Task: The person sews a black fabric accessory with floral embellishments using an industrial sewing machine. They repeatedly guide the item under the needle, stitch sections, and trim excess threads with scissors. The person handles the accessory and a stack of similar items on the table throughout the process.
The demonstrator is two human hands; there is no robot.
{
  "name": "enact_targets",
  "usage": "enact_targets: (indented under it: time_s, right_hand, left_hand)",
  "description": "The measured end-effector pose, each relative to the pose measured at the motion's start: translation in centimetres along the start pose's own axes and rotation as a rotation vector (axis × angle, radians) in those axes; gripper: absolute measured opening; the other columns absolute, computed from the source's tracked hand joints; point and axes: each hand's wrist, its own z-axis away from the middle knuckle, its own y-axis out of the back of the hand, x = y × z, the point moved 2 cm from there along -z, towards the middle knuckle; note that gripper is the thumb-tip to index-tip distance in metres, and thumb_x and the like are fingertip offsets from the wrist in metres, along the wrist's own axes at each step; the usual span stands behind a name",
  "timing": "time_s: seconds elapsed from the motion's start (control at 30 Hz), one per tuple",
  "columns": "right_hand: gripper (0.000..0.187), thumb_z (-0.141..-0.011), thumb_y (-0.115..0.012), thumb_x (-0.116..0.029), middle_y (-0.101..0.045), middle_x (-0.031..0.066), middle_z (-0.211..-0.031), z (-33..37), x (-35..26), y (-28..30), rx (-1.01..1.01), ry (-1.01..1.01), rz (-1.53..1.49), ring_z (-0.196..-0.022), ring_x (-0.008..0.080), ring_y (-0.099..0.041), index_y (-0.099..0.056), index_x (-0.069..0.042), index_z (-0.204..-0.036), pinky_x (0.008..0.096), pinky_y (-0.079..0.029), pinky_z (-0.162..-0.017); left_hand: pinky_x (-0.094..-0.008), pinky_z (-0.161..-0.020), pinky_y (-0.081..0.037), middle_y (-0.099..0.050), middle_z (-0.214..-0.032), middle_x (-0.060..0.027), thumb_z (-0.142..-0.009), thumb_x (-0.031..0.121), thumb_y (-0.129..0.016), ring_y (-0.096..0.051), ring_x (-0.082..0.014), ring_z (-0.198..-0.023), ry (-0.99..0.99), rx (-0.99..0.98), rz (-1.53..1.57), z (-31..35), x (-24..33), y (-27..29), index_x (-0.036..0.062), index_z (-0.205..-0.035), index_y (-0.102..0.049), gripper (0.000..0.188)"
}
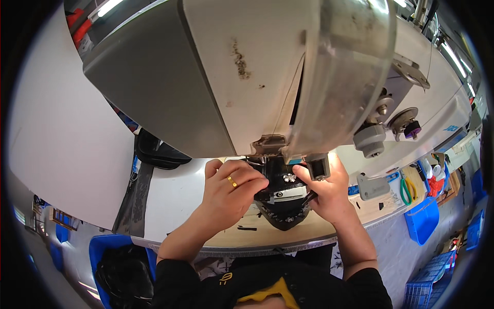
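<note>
A shiny black bag-like piece [280,216] with a silver flower ornament and small floral decorations lies on the bed under the white sewing machine head [262,77]. My left hand [231,188], a yellow ring on one finger, is closed on its left edge, fingers bent and pressed together. On the other side my right hand [332,193] grips its right edge, the thumb beside the flower ornament. Machine parts hide some of the right fingers. A pale strip with a small round fitting crosses the piece between my hands. The machine's lower parts cover the piece's far end.
A black bag [159,149] rests on the table at left. Scissors with green and yellow handles [408,190] lie at right, near a blue tray [423,221]. A blue bin [94,252] holds black items at lower left. Black scraps [247,228] lie along the near table edge.
</note>
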Motion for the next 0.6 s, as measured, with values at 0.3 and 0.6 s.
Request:
enact_targets:
  time_s: [0.3, 0.6]
  right_hand:
    - [0.062, -0.045, -0.068, -0.002, -0.063, 0.0065, -0.106, -0.15, 0.58, -0.01, 0.013, 0.027, -0.002, -0.096, 0.0325, -0.056, -0.069, -0.011, -0.106, 0.0434, -0.047, -0.077]
    - [0.059, -0.047, -0.068, -0.003, -0.063, 0.0068, -0.106, -0.05, 0.76, 0.04, 0.01, 0.023, 0.003, -0.097, 0.0316, -0.056, -0.069, -0.01, -0.105, 0.0423, -0.047, -0.077]
  left_hand:
    - [-0.0358, -0.078, -0.036, -0.067, -0.093, 0.0021, -0.058, -0.003, -0.062, -0.06, -0.0203, -0.087, 0.038, 0.003, -0.012, 0.01, 0.43, -0.31, 0.0113, -0.089, -0.069, 0.035]
    - [-0.035, -0.077, -0.036, -0.063, -0.092, 0.0027, -0.054, -0.001, -0.063, -0.057, -0.0211, -0.086, 0.017, 0.045, -0.091, 0.3, 1.04, -0.57, 0.0117, -0.089, -0.071, 0.038]
